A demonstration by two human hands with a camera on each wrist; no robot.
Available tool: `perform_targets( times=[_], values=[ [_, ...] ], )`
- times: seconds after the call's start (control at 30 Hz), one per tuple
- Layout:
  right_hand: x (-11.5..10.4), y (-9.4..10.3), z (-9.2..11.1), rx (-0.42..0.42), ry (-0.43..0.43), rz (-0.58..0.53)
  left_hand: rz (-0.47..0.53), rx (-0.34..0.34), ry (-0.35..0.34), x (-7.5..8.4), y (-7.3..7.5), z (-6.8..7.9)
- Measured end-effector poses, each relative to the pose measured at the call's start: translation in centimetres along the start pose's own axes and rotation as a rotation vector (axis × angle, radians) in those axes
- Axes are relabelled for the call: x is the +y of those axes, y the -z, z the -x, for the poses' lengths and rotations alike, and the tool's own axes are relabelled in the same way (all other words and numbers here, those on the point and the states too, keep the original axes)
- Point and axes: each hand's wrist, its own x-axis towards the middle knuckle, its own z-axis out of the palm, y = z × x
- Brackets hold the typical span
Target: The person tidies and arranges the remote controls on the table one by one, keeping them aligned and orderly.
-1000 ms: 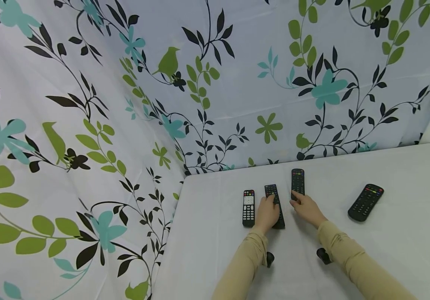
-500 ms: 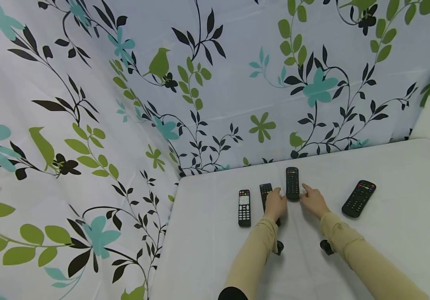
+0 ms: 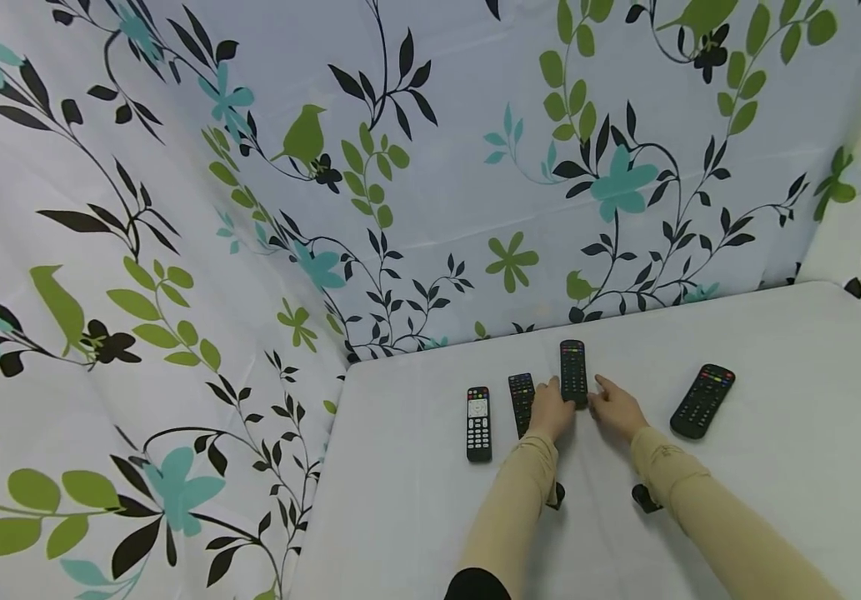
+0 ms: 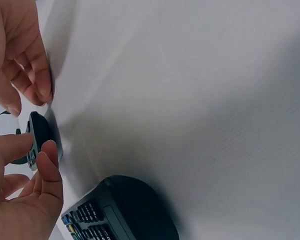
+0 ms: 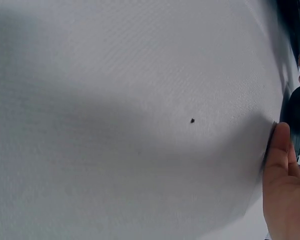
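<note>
A black remote control (image 3: 573,367) lies upright-on in the middle, nearest the table's far edge. My left hand (image 3: 553,412) is at its lower left corner, fingers bent and apart from the thumb. At its lower right side my right hand (image 3: 618,408) reaches in, fingers loosely extended. In the left wrist view the dark end of that remote (image 4: 41,129) shows between my two hands. The right wrist view has my right thumb (image 5: 279,142) right at the remote's edge. Left of my left hand lies a second black remote (image 3: 522,400), its lower part hidden by the hand.
A slimmer remote with white buttons (image 3: 478,425) lies at the left. Another black remote (image 3: 703,402) lies tilted at the right. All rest on a white-covered table (image 3: 415,517). A patterned curtain (image 3: 438,192) hangs behind and along the left side.
My left hand has left the second remote and moved right to the middle one. My right hand has shifted from the middle remote's lower left to its right side. The head view has turned slightly right.
</note>
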Motion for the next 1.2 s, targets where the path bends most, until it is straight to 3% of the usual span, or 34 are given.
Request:
perform_targets(
  times=[0.13,0.37,0.53,0.73,0.97,1.2],
  values=[
    [0.1,-0.4,-0.5,0.004,0.042,0.038,-0.019,0.002,0.006,0.1,-0.2,-0.3],
    [0.4,-0.8,-0.2,0.041,0.077,0.079,-0.115,0.001,-0.047,-0.1,-0.7,-0.1],
    [0.4,-0.8,-0.1,0.049,0.066,0.070,-0.077,0.005,-0.053,-0.5,-0.9,-0.3],
    [0.3,-0.1,0.1,0.015,0.091,0.067,0.026,-0.004,-0.009,-0.4,-0.7,-0.2],
    [0.3,0.6,1.0,-0.035,0.097,0.076,-0.089,0.033,-0.047,0.0,-0.8,0.3],
    [1.1,0.5,1.5,-0.042,0.139,0.065,-0.081,0.040,-0.038,-0.3,-1.0,0.9]
  ],
)
